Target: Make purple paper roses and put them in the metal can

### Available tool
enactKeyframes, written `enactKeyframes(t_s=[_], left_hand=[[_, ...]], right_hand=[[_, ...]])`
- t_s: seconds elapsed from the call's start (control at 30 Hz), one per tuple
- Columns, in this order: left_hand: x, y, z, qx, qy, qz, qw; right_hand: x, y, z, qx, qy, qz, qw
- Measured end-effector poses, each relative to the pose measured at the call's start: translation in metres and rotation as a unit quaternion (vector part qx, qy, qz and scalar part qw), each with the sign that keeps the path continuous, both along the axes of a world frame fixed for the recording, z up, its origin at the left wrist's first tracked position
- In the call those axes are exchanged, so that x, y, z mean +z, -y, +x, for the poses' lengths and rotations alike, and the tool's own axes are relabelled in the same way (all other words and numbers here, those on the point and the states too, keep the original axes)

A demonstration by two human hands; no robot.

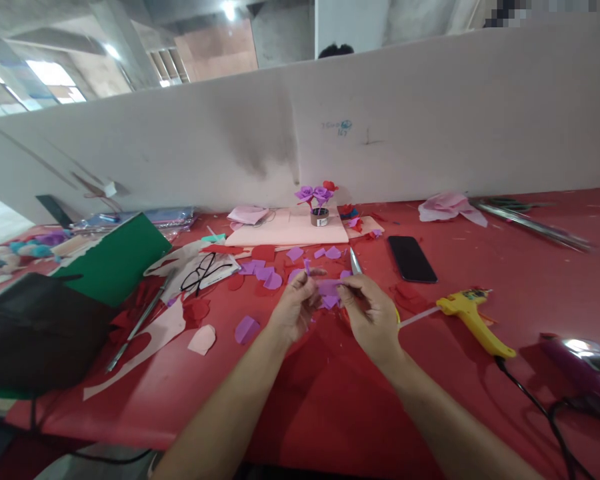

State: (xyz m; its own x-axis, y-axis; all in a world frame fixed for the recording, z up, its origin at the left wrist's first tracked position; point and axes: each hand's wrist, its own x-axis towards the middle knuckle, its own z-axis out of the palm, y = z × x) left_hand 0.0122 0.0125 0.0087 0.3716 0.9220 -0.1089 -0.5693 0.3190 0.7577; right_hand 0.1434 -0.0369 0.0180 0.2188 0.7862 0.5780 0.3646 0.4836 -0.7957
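Observation:
My left hand (294, 308) and my right hand (373, 317) meet above the red table, both closed. Between them they pinch a purple piece of paper or felt (329, 288) by its two sides. A small upright purple bit also sticks up at the left fingertips. Scissors lie beneath my right hand, with a blade (355, 261) showing past the fingers and a bit of yellow handle beside the palm. Loose purple cutouts (271, 277) are scattered around the left hand. Behind the hands stands a little brown pot (319, 217) with purple flowers (316, 194) and a red one.
A black phone (413, 259) and a yellow glue gun (477, 323) with its cord lie on the right. Eyeglasses (200, 275), a metal rod (139, 328) and a green board (123, 260) are on the left. A white partition (430, 120) rises behind the table.

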Motion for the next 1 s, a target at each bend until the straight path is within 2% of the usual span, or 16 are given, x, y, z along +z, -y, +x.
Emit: enactKeyframes(t_s=[0.1,0.23,0.43,0.5,0.6,0.67,0.73,0.8,0.83,0.9,1.0], left_hand=[[0.003,-0.002,-0.003,-0.015,-0.025,-0.030,0.999],[0.007,-0.003,-0.005,0.001,-0.098,0.006,0.995],[0.008,-0.005,-0.006,0.035,-0.240,0.036,0.969],[0.008,-0.008,-0.009,0.030,-0.284,0.041,0.958],[0.006,-0.015,-0.015,0.021,-0.366,0.055,0.929],[0.003,-0.018,-0.019,0.018,-0.417,0.075,0.906],[0.000,-0.020,-0.021,0.009,-0.458,0.096,0.884],[-0.004,-0.022,-0.023,0.005,-0.488,0.114,0.866],[-0.005,-0.023,-0.024,0.008,-0.498,0.124,0.858],[-0.008,-0.025,-0.025,0.024,-0.512,0.151,0.845],[-0.009,-0.029,-0.027,0.065,-0.525,0.183,0.829]], right_hand=[[-0.003,-0.005,0.002,0.004,-0.053,-0.061,0.997],[-0.013,-0.014,0.006,0.027,-0.094,-0.137,0.986],[-0.016,-0.018,0.005,0.023,-0.064,-0.160,0.985],[-0.010,-0.015,0.014,-0.002,-0.027,-0.151,0.988],[0.004,0.000,0.048,-0.109,0.098,-0.150,0.978],[0.009,0.016,0.080,-0.198,0.243,-0.184,0.932],[0.008,0.033,0.113,-0.270,0.394,-0.239,0.845],[0.001,0.047,0.140,-0.318,0.471,-0.327,0.755],[-0.004,0.051,0.151,-0.322,0.487,-0.373,0.721],[-0.015,0.055,0.164,-0.302,0.494,-0.436,0.689],[-0.024,0.052,0.172,-0.284,0.485,-0.464,0.684]])
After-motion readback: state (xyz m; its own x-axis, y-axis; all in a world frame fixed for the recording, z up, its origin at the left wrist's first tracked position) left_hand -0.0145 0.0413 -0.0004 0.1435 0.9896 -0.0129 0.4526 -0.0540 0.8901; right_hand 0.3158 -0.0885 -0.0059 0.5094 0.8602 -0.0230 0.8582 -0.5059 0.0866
